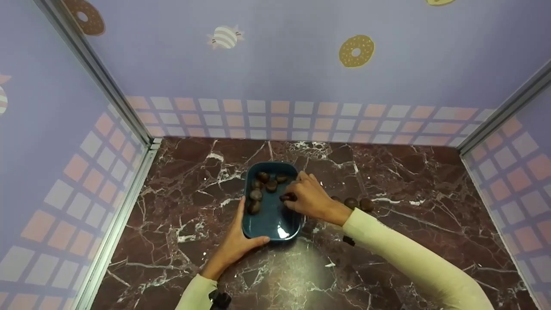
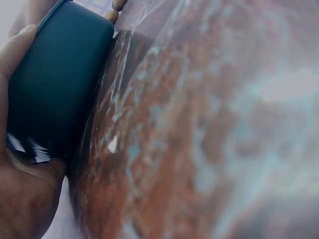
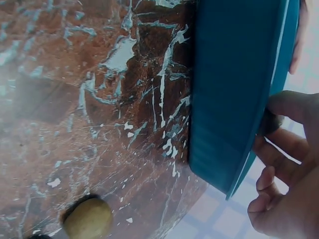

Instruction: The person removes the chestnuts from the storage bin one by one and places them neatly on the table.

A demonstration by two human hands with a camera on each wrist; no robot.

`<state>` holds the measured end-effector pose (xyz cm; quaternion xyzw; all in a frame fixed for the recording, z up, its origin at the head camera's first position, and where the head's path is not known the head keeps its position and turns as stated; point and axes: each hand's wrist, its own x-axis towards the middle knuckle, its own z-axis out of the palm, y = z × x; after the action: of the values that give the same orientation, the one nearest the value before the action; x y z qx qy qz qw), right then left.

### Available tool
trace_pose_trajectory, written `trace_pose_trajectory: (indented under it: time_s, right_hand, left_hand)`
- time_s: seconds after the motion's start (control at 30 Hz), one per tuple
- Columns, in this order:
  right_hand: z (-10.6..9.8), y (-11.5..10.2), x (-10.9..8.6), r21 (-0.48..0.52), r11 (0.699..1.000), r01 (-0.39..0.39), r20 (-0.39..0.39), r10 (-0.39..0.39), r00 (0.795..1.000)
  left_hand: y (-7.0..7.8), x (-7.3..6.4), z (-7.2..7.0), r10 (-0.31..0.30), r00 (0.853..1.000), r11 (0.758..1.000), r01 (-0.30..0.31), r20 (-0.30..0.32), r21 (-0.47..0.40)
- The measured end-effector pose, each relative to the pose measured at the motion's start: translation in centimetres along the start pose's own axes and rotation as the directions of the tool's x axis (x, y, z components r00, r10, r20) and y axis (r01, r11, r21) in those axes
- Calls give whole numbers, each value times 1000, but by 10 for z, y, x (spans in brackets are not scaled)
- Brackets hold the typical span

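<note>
A deep blue-green rectangular dish [image 1: 272, 224] stands on the marble surface, with several brown chestnuts [image 1: 255, 195] along its left and far parts. My left hand [image 1: 237, 239] holds the dish's near left corner, thumb on the near end and fingers along the left side. Between thumb and fingers, my right hand [image 1: 308, 196] pinches a chestnut [image 1: 288, 196] over the right part of the dish. The right wrist view shows this dark chestnut [image 3: 270, 123] at the dish's rim, partly covered by the fingers.
More chestnuts [image 1: 358, 204] lie on the marble right of the dish, partly behind the right forearm; one chestnut [image 3: 88, 219] shows in the right wrist view. Patterned purple panels [image 1: 275, 77] enclose the dark red marble surface [image 1: 193, 193] at the back and sides.
</note>
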<state>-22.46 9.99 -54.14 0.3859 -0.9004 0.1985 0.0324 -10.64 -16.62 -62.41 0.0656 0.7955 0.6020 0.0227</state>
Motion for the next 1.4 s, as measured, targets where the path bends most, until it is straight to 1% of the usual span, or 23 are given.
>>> trace_pose_trajectory:
  time_s: [0.17, 0.23, 0.4, 0.6, 0.67, 0.8, 0.97, 1.03, 1.13, 1.2, 1.3, 1.4]
  right_hand:
    - [-7, 2, -8, 41, 999, -7, -28, 8, 1000]
    - [-10, 3, -11, 44, 999, -1, -42, 3, 999]
    - [-17, 10, -22, 58, 998, 21, -90, -16, 996]
    - [-23, 17, -37, 112, 993, 26, -126, -12, 992]
    - [-25, 19, -41, 131, 991, 24, -138, -6, 990]
    - [-26, 22, -47, 133, 991, 22, -171, 1, 985]
    - [-30, 27, -57, 143, 989, 32, -206, -2, 979]
    - [-33, 29, -62, 144, 989, 30, -220, 2, 976]
    - [-38, 33, -70, 159, 987, -8, -221, 43, 974]
    - [-42, 36, -77, 181, 982, -57, -215, 96, 972]
    - [-46, 39, -87, 225, 963, -147, -197, 193, 961]
    - [-49, 42, -95, 272, 937, -221, -178, 274, 945]
  left_hand:
    - [0, 1, -2, -8, 1000, 1000, 8, -1, 10]
    - [0, 1, -2, -17, 1000, 1000, 17, -5, 11]
    - [1, 4, -1, -13, 1000, 1000, 13, -10, 2]
    - [0, 6, 0, -10, 1000, 1000, 10, 5, -12]
    - [1, 5, -1, -11, 1000, 1000, 11, 5, -10]
    - [0, 3, -4, -11, 1000, 1000, 11, -1, 4]
    - [-1, -1, -4, -35, 999, 999, 35, -2, -16]
    - [-2, -1, -4, -35, 999, 999, 35, -6, -20]
    - [-2, 0, -2, -23, 1000, 1000, 23, -11, -21]
    - [-2, 0, -1, -11, 1000, 1000, 11, -10, -17]
    - [-2, 0, 0, 7, 1000, 1000, -7, -10, -18]
    - [-2, -2, 1, 5, 1000, 1000, -5, -13, -15]
